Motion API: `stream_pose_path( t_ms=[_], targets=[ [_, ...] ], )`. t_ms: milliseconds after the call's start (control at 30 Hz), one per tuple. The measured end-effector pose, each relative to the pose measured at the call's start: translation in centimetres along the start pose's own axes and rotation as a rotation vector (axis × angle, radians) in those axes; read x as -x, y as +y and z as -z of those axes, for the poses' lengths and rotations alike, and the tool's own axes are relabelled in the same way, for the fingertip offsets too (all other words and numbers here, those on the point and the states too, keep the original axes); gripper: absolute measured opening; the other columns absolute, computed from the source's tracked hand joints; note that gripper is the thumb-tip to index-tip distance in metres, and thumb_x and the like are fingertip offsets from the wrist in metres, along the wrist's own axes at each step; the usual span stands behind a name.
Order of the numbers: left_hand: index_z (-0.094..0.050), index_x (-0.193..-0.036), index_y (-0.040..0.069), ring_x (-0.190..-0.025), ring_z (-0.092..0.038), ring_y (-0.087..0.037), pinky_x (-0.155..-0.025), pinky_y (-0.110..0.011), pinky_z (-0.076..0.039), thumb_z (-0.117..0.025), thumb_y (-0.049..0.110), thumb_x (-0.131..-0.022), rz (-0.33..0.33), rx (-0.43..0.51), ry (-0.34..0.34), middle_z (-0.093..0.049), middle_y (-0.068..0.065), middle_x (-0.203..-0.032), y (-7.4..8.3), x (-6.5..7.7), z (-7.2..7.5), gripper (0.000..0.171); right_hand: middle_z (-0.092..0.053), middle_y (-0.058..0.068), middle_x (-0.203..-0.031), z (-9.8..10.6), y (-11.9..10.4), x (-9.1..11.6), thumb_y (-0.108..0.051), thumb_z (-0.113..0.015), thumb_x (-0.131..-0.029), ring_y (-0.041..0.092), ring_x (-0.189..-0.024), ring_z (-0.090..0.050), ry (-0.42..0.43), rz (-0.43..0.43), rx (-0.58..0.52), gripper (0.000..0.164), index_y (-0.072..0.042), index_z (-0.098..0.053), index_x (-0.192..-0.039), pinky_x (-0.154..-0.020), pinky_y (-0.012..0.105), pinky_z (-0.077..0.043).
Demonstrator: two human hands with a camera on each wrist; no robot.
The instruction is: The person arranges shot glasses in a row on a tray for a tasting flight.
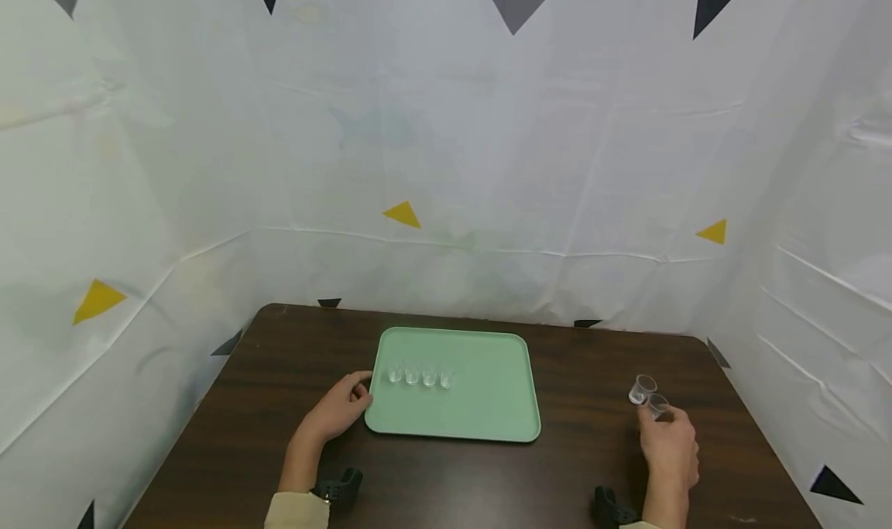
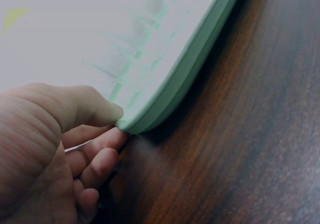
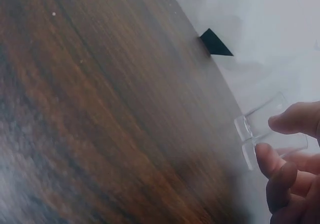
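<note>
My left hand (image 1: 339,407) pinches the left edge of a light green tray (image 1: 488,389), thumb on the rim and fingers curled at its underside in the left wrist view. Several small clear shot glasses (image 1: 429,378) stand in a row on the tray's left half. Far to the right, past the tray, my right hand (image 1: 670,444) grips a clear shot glass (image 1: 657,407) between thumb and fingers. A second shot glass (image 1: 642,388) is right beside it, a little farther from me. In the right wrist view the two glasses overlap near the fingertips.
A dark brown wooden table (image 1: 571,467) lies under everything. Its far edge runs close to a white sheet (image 1: 446,126) marked with grey, black and yellow triangles, which hangs at the back and both sides. Black bands (image 1: 339,486) are on both wrists.
</note>
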State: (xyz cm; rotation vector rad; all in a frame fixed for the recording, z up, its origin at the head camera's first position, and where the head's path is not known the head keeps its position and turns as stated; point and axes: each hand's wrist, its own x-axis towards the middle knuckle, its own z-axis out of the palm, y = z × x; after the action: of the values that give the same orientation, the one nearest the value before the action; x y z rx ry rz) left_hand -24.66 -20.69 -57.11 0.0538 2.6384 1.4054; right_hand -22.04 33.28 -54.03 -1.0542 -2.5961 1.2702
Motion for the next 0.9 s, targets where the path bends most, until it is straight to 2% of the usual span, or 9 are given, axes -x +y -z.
stream_pose_path(
  t_ms=[167,300,567,800,900],
  targets=[
    [-0.054,-0.153,-0.001,-0.084,-0.053,-0.019,-0.075,-0.036,-0.044,-0.062,0.015,-0.107,-0.004,-0.008,0.000,-0.061,-0.008,-0.104,-0.05,-0.06,-0.08,0.050,-0.076,0.019,-0.124,-0.29,0.34,-0.24,-0.052,-0.054,-0.104,0.054,-0.124,-0.058,0.006,0.029,-0.018,0.070,-0.006,-0.047,-0.156,-0.091,0.069,-0.044],
    [-0.054,-0.153,-0.001,-0.084,-0.053,-0.019,-0.075,-0.036,-0.044,-0.062,0.015,-0.107,0.003,-0.018,0.000,-0.061,-0.007,-0.104,-0.13,-0.07,-0.09,0.049,-0.081,0.013,-0.110,-0.42,0.43,-0.37,-0.050,-0.055,-0.105,0.053,-0.123,-0.059,0.017,0.043,-0.027,0.065,-0.007,-0.050,-0.153,-0.090,0.068,-0.044],
    [-0.054,-0.153,-0.001,-0.085,-0.053,-0.019,-0.076,-0.036,-0.044,-0.062,0.015,-0.107,0.001,-0.026,0.001,-0.061,-0.007,-0.104,-0.11,-0.08,0.00,0.049,-0.080,0.014,-0.112,-0.45,0.37,-0.32,-0.047,-0.055,-0.105,0.051,-0.121,-0.059,0.031,0.043,-0.050,0.062,-0.007,-0.052,-0.152,-0.090,0.068,-0.044],
    [-0.054,-0.153,-0.001,-0.086,-0.053,-0.019,-0.076,-0.036,-0.045,-0.062,0.016,-0.107,0.005,-0.030,0.002,-0.061,-0.007,-0.105,-0.09,-0.11,0.00,0.049,-0.081,0.008,-0.104,-0.26,0.30,-0.39,-0.049,-0.052,-0.106,0.048,-0.123,-0.059,0.037,0.039,-0.088,0.063,-0.007,-0.051,-0.153,-0.094,0.067,-0.044],
    [-0.055,-0.153,0.000,-0.087,-0.053,-0.019,-0.076,-0.036,-0.045,-0.062,0.017,-0.107,0.011,-0.032,0.003,-0.061,-0.007,-0.105,-0.07,-0.09,0.00,0.050,-0.080,0.011,-0.106,-0.19,0.10,-0.31,-0.050,-0.051,-0.106,0.046,-0.120,-0.059,0.040,0.031,-0.101,0.064,-0.007,-0.051,-0.154,-0.092,0.064,-0.043]
  ],
)
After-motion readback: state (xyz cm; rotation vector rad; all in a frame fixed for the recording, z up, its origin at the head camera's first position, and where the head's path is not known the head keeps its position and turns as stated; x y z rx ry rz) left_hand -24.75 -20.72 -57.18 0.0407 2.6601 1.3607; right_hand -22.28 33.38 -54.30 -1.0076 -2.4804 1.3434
